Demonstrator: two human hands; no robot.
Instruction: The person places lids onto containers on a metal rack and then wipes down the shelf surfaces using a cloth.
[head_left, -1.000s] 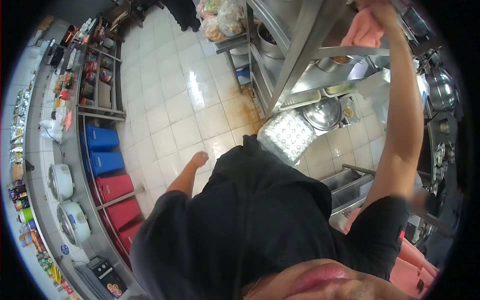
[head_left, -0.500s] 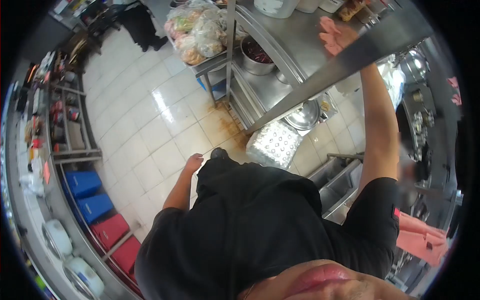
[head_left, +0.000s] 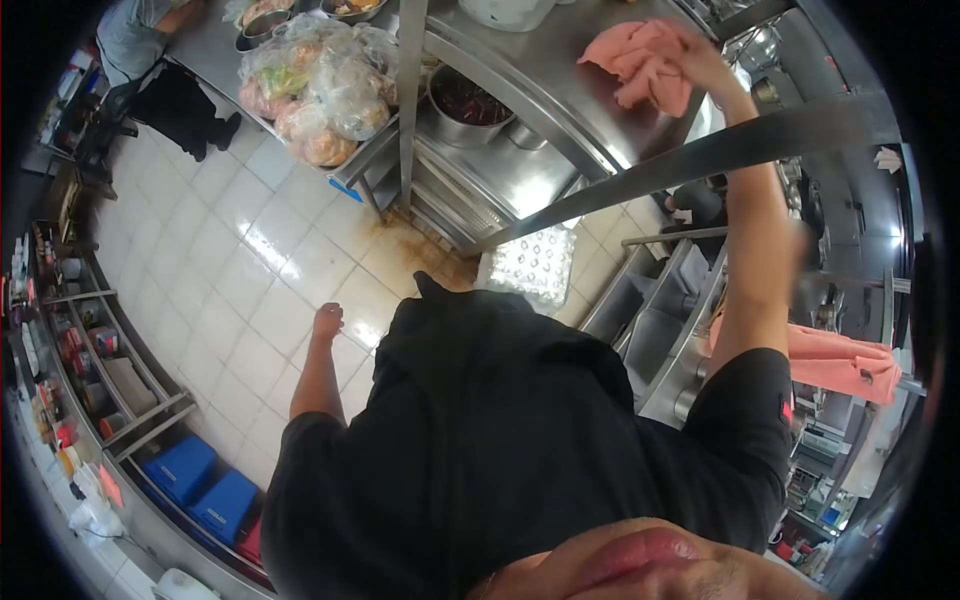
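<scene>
At the upper right, my right hand (head_left: 708, 68) is closed on a pink cloth (head_left: 640, 65), which hangs in folds over the steel counter (head_left: 560, 70). A slanted metal bar (head_left: 690, 160) crosses in front of my right forearm. My left hand (head_left: 328, 320) hangs low over the tiled floor with its fingers curled; nothing shows in it. Below the counter, a pot (head_left: 468, 108) of dark red contents stands on a shelf. Plastic bags of food (head_left: 325, 85) lie on the worktop left of the metal post.
Another person (head_left: 180, 105) in dark trousers stands at the upper left. Blue bins (head_left: 222, 503) line the lower-left shelving. A shiny wrapped package (head_left: 530, 265) sits by the shelf foot. Sinks (head_left: 650, 335) and a hanging pink cloth (head_left: 840, 362) are at the right.
The view has swung, bringing the other person and food bags further into sight. The cloth in my right hand now hangs looser and more spread. My left hand has shifted left in view.
</scene>
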